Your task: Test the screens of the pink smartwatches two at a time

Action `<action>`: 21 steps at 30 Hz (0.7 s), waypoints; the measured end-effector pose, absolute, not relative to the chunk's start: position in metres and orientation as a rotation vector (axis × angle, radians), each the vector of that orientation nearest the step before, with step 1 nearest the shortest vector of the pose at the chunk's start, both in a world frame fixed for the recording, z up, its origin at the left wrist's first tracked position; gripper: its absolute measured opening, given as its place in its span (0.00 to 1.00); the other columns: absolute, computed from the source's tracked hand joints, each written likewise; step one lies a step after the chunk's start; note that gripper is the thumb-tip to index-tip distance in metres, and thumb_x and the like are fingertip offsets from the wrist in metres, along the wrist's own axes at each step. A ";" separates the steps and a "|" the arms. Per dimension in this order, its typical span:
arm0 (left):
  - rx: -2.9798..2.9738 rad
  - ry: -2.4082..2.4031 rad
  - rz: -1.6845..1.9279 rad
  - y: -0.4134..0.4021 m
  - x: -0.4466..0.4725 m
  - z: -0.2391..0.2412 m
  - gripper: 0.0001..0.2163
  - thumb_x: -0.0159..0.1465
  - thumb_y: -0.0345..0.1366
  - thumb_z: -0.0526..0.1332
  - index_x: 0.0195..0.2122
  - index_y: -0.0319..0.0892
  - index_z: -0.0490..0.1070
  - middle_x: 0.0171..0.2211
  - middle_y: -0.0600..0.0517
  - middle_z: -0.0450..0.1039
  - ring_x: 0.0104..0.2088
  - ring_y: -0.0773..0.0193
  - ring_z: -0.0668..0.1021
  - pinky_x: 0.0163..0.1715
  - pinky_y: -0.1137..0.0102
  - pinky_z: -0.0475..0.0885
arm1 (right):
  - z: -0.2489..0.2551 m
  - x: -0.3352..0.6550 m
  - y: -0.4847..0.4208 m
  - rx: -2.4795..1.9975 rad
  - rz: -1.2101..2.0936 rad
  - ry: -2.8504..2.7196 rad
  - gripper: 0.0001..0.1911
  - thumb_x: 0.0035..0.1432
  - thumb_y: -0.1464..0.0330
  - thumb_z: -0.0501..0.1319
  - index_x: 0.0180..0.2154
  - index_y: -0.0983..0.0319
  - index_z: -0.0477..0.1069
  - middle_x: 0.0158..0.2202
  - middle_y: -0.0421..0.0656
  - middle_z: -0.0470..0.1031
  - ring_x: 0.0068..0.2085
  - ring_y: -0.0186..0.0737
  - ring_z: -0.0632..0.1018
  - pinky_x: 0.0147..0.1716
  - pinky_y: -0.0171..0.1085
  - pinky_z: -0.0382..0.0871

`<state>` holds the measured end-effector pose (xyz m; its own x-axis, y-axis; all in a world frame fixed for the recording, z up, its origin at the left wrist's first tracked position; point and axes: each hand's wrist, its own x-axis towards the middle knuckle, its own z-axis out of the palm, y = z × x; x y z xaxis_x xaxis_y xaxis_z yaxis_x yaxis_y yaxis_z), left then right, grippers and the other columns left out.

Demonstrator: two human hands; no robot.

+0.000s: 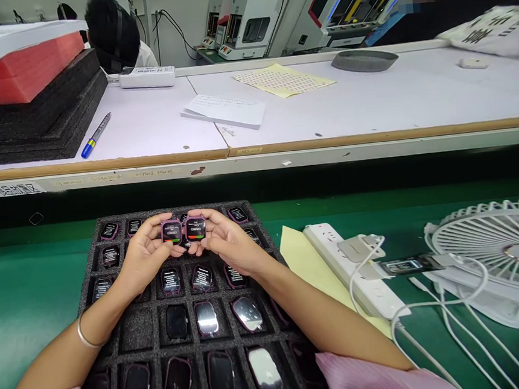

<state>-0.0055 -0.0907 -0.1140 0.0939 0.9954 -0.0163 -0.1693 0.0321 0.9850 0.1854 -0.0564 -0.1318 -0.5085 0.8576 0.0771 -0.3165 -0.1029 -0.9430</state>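
A black foam tray (135, 329) with a grid of pockets lies on the green mat, and several pink-framed smartwatch bodies sit in its pockets. My left hand (144, 256) is closed on one watch body (172, 232) with a lit screen, held above the tray's far rows. My right hand (227, 239) pinches a second lit watch body (196, 228) right beside the first. The two watches are side by side, almost touching. A silver bangle (87, 340) circles my left wrist.
A white power strip (332, 254) with plugged cables, a yellow sheet (299, 254) and a white desk fan (496, 252) lie to the right. Beyond, a raised white bench (369, 103) carries foam stacks (29, 111), a pen (95, 136) and papers (225, 110). Another person's head (111, 35) shows behind.
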 end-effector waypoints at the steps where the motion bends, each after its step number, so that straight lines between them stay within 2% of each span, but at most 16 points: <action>1: 1.103 1.029 1.197 -0.091 -0.006 -0.114 0.23 0.55 0.33 0.68 0.52 0.42 0.67 0.46 0.49 0.75 0.30 0.66 0.83 0.35 0.69 0.80 | -0.132 0.185 -0.056 -0.655 1.741 -1.298 0.25 0.52 0.76 0.63 0.52 0.58 0.65 0.35 0.39 0.76 0.32 0.35 0.79 0.33 0.37 0.73; 12: 1.138 1.078 1.183 -0.093 -0.005 -0.111 0.17 0.57 0.36 0.68 0.47 0.40 0.70 0.39 0.50 0.78 0.25 0.66 0.82 0.27 0.71 0.79 | -0.128 0.184 -0.058 -0.718 1.761 -1.295 0.17 0.57 0.69 0.65 0.48 0.60 0.68 0.32 0.38 0.75 0.27 0.33 0.77 0.27 0.35 0.69; 21: 1.118 1.065 1.182 -0.092 -0.005 -0.111 0.18 0.56 0.34 0.67 0.48 0.41 0.70 0.38 0.51 0.78 0.26 0.66 0.82 0.30 0.70 0.79 | -0.130 0.184 -0.057 -0.699 1.740 -1.297 0.21 0.52 0.75 0.64 0.48 0.59 0.68 0.32 0.37 0.75 0.28 0.34 0.77 0.29 0.34 0.69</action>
<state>-0.0050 -0.0923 -0.1108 0.0859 0.9958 -0.0326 -0.1360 0.0441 0.9897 0.1844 -0.0573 -0.1299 -0.4961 0.8671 0.0454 -0.2912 -0.1169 -0.9495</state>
